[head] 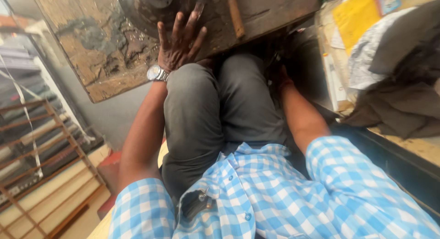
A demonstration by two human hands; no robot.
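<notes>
While the left hand (179,42) lies open, fingers spread, on the worn tabletop (98,46) at 12 o'clock beside a metal disc (153,7), the right hand (280,76) hides beneath it; grip unclear. Pressing flat should steady it.

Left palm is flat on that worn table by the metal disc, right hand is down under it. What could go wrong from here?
The left hand lies spread on the worn wooden table, fingertips close to the metal disc; they may get caught if it turns. The right hand reaches into dark space under the table, mostly hidden, so it could snag unseen.
</notes>
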